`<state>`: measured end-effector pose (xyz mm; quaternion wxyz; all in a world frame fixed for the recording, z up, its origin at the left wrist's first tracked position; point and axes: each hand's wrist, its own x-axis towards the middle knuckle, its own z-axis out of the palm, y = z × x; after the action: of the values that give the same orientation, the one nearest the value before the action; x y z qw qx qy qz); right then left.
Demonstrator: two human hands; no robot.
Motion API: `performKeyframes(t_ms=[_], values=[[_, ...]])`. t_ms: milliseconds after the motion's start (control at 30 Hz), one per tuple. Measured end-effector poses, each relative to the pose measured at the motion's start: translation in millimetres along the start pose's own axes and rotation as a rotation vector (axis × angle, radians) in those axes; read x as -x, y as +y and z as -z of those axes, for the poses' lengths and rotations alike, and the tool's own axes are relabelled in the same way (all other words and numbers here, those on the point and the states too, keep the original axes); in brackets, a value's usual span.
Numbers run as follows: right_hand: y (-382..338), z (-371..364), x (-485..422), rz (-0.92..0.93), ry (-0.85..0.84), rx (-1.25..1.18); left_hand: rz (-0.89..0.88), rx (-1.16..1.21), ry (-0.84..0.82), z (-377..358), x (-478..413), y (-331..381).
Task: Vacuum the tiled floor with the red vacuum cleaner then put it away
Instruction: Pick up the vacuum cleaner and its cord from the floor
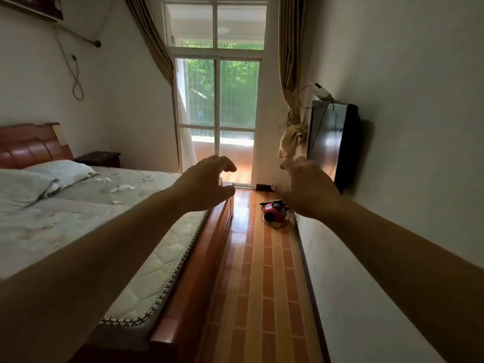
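Bed (pixel 78 218) fills the 9 o'clock side; tiled floor (pixel 262 297) runs from 6 o'clock toward the glass door (pixel 217 100) at 12 o'clock. Both the left hand (pixel 207 184) and right hand (pixel 306 189) are extended mid-air, fingers loosely curled, holding nothing. The red vacuum cleaner (pixel 273 210) lies on the floor by the wall, at 8 o'clock of the right hand, partly hidden by it.
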<state>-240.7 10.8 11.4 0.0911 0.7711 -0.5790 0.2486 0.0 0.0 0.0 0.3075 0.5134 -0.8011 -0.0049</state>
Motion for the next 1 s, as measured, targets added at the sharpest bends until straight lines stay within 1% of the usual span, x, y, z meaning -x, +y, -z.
performKeyframes(t_ms=[133, 233, 400, 533, 733, 1000], values=[[-1.9, -47.3, -37.2, -0.027, -0.055, 0.015, 0.056, -0.006, -0.035, -27.3, -27.5, -44.8], [-2.0, -86.1, -71.9, -0.056, -0.079, 0.028, 0.061, 0.01, -0.048, -46.3, -57.0, -83.2], [0.1, -127.4, -131.0, -0.112, -0.089, 0.052, 0.054, 0.023, -0.07, -62.1, -117.8, -129.2], [16.2, -154.0, -170.9, -0.163, -0.085, 0.043, 0.049, 0.045, -0.079, -84.1, -164.4, -154.9], [67.6, -211.3, -213.7, -0.24, -0.133, 0.013, 0.061, 0.064, -0.156, -153.1, -226.6, -177.0], [168.6, -289.6, -271.2, -0.312, -0.143, -0.068, 0.126, 0.064, -0.249, -257.2, -328.5, -187.8]])
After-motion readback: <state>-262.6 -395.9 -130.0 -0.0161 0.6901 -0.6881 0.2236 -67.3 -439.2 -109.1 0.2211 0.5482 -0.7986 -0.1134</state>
